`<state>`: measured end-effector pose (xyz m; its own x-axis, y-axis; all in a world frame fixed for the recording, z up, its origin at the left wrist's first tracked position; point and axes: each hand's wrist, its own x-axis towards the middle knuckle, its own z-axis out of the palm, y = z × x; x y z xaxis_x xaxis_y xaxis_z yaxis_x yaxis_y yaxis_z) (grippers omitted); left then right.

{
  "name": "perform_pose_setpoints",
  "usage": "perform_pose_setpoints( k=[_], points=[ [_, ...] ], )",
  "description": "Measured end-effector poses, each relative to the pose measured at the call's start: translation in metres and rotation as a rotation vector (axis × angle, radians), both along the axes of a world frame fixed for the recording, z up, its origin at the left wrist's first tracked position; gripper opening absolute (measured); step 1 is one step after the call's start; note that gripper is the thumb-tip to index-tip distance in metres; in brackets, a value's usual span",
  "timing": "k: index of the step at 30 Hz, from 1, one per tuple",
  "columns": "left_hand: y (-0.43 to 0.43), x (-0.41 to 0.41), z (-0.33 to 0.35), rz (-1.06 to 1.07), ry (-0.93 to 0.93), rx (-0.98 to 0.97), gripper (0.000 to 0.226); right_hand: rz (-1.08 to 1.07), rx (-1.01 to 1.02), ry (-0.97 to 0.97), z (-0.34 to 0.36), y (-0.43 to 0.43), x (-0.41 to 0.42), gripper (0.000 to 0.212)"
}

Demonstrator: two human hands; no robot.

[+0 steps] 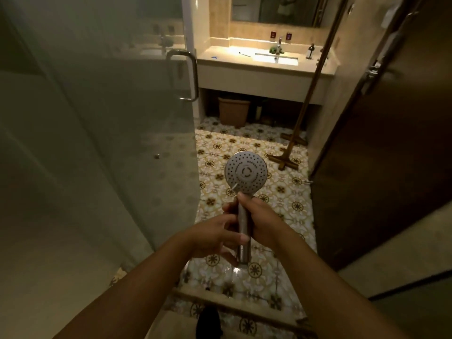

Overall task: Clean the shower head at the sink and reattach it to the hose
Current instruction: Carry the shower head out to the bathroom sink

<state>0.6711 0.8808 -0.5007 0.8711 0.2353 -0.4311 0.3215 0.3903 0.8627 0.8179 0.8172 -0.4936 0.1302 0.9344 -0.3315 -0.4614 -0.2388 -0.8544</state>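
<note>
So both hands, left hand [215,231] and right hand [263,222], wrap the round chrome shower head [245,173] handle, hose apparently off, next carry it to the lit beige sink [276,58]

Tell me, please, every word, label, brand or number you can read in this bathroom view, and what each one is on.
No text can be read anywhere in this picture.
Two small dark red items on the ledge behind the sink: pale marks on their fronts, too small and blurred to read.
Shower head, held in the left hand and right hand: no visible lettering.
</note>
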Motion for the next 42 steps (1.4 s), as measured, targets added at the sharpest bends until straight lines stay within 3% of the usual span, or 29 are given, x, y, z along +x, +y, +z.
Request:
perform_pose_setpoints(
  k=[18,29,42],
  points=[
    [0.213,0.150,0.009,-0.179,-0.030,0.051,0.043,-0.149,-0.064,-0.295,0.008,0.187,0.154,0.032],
    [0.366,0.316,-0.027,-0.161,0.001,0.099,0.040,-0.091,-0.060,-0.277,-0.032,0.340,0.325,0.025],
    [0.515,0.488,-0.011,-0.151,-0.012,0.071,0.044,-0.115,-0.081,-0.180,-0.022,0.494,0.499,0.025]
  ],
)
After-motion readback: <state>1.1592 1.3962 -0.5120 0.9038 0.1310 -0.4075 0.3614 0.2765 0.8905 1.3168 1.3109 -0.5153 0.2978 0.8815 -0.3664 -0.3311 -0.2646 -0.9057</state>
